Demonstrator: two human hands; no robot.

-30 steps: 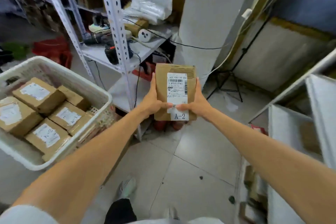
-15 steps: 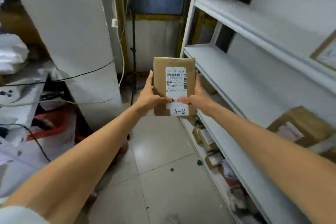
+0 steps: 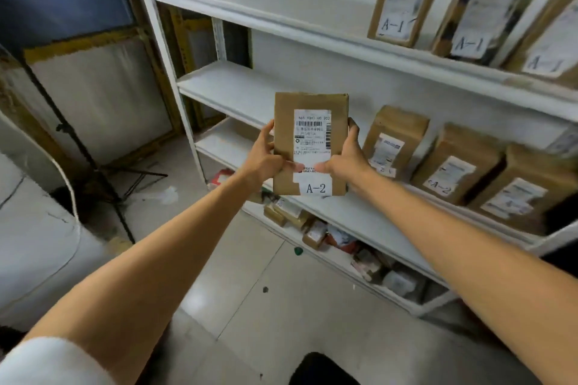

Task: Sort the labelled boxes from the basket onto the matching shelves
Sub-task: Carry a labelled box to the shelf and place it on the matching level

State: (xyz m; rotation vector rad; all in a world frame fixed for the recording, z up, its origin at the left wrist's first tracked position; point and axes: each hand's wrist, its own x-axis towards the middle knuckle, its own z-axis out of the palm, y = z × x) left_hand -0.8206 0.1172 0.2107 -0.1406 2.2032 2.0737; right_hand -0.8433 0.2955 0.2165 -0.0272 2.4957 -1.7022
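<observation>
I hold a brown cardboard box point(image 3: 309, 122) upright in front of me, its white label marked A-2 facing me. My left hand point(image 3: 266, 159) grips its left edge and my right hand point(image 3: 347, 159) grips its right edge, thumbs on the label. Behind it is a white shelf unit point(image 3: 237, 87). Boxes marked A-2 point(image 3: 453, 166) stand on the middle shelf to the right of the held box. Boxes marked A-1 point(image 3: 403, 0) stand on the shelf above. The basket is out of view.
The left parts of the upper shelf point(image 3: 250, 0) and middle shelf hold nothing. Small parcels point(image 3: 312, 234) lie on the bottom shelf near the tiled floor point(image 3: 250, 306). A black tripod stand point(image 3: 93, 159) stands at the left by a wall panel.
My view has swung right from the basket and left racks to face the white shelves. The A-2 box stays gripped in both hands, now in front of the middle shelf.
</observation>
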